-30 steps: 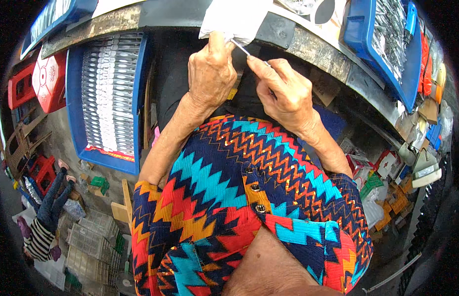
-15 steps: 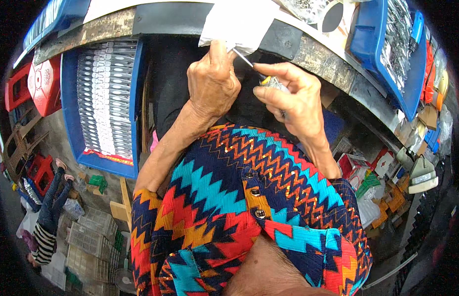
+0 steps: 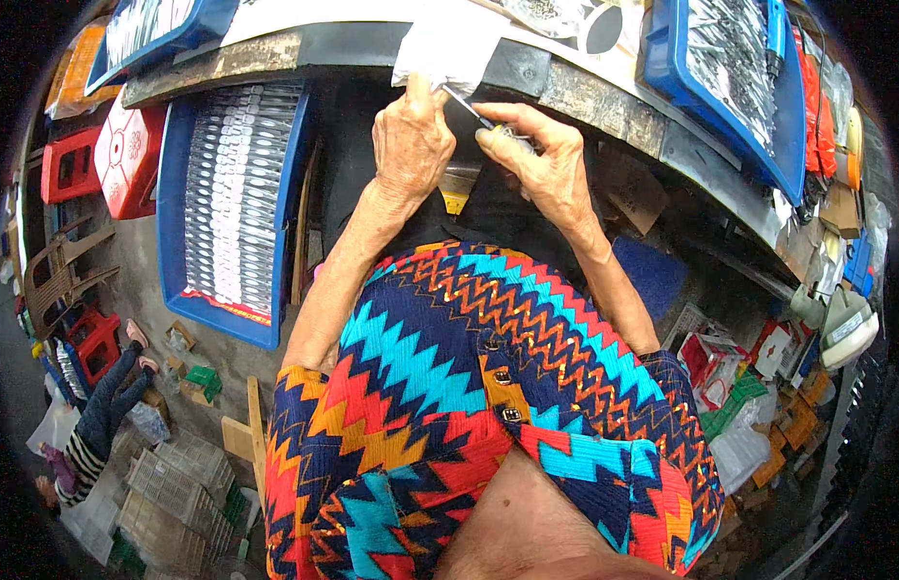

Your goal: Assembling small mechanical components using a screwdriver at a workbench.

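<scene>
My right hand [image 3: 546, 159] is closed round the handle of a screwdriver [image 3: 466, 105], a clear and yellow grip with a thin metal shaft. The shaft points up and left toward my left fingertips. My left hand [image 3: 411, 150] is closed at the table edge, its fingertips pressed together against the lower edge of a white cloth or paper sheet [image 3: 454, 48]. What lies in that pinch, at the shaft's tip, is hidden. The white sheet hangs over the table's front edge [image 3: 343, 46].
A blue tray [image 3: 217, 321] of rowed metal pieces, perhaps spoons, stands lower left. Another blue tray [image 3: 793, 155] of metal pieces sits at the table's right. Red stools [image 3: 70, 164], plastic crates [image 3: 174, 474] and a person [image 3: 111, 406] are at the left. Boxes [image 3: 710, 358] lie lower right.
My view has shifted, so the surroundings sit farther right on the left side and the table lies slightly higher. Both hands keep their holds; the right hand appears nearer the left.
</scene>
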{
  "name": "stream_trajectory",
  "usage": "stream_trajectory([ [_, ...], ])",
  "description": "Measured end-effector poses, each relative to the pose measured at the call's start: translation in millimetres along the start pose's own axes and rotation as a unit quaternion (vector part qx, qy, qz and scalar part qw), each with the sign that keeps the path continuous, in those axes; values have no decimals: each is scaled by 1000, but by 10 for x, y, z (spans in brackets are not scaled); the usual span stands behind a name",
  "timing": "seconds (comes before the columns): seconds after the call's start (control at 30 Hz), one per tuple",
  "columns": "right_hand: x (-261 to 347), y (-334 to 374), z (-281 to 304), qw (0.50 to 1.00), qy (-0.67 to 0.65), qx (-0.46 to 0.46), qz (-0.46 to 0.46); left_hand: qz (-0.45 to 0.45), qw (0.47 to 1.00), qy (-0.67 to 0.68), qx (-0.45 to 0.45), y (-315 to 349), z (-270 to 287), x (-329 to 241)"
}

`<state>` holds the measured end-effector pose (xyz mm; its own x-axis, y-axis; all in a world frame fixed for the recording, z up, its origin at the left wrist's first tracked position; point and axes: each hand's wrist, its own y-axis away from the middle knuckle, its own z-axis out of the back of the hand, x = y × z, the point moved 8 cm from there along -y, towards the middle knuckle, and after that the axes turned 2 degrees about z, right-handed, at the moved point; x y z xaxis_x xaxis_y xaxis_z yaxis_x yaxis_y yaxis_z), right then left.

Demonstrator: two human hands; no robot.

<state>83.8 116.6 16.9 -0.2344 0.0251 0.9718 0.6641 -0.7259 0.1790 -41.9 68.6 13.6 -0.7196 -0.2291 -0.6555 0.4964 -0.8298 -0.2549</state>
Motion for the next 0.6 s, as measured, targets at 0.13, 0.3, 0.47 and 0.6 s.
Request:
stream_trajectory([
  [0.13,49,-19,-17,998,35,2,59,10,1000,15,11,-3,-16,6],
  [0.3,-3,3,-16,999,-33,6,-42,-15,1000,22,3,-7,19,-28],
  [0.47,-148,26,-79,974,-161,16,-157,-31,998,44,-19,29,40,-45],
  [0.6,-175,47,-110,954,-225,16,-199,-55,998,29,-29,42,54,-65],
])
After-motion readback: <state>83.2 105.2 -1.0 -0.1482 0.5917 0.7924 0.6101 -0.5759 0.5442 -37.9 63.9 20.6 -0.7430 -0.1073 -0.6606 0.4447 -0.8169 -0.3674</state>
